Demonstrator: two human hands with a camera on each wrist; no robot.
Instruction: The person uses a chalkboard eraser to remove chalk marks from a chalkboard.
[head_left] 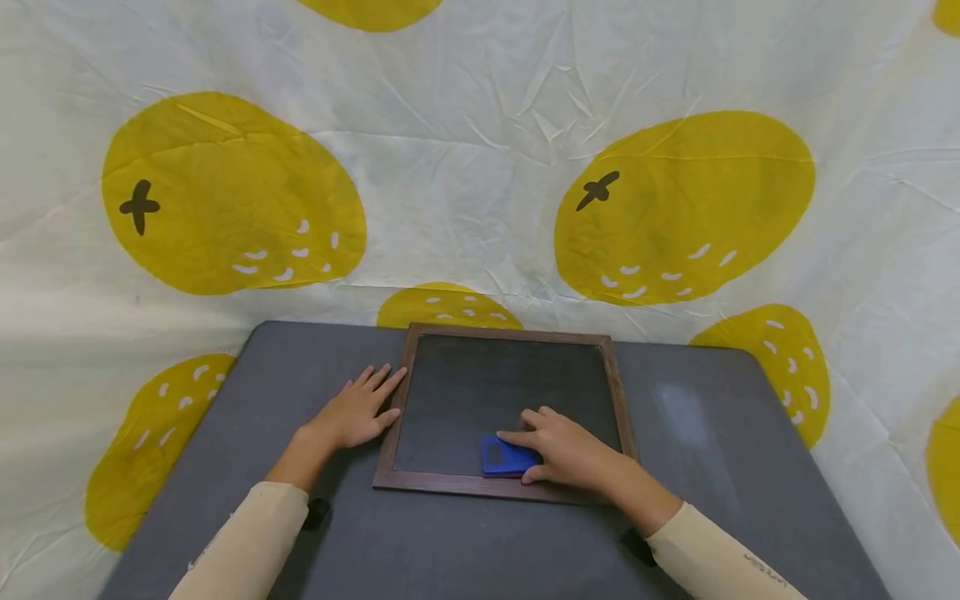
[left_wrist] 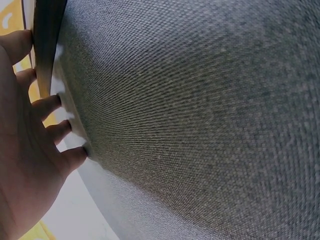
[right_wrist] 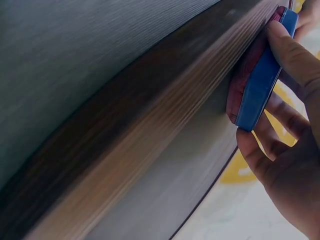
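Observation:
A small blackboard in a brown wooden frame lies on the grey table. My right hand grips a blue chalkboard eraser at the board's lower edge, near the middle. In the right wrist view, thumb and fingers hold the eraser's blue back, and its reddish pad faces the board. My left hand rests with spread, straight fingers at the frame's left side. The left wrist view shows the thumb and a finger touching the frame's edge, the other fingers on the table.
The grey table extends around the board on both sides and in front. Behind it hangs a white cloth printed with big yellow fruit shapes. A light reflection shows on the table right of the board.

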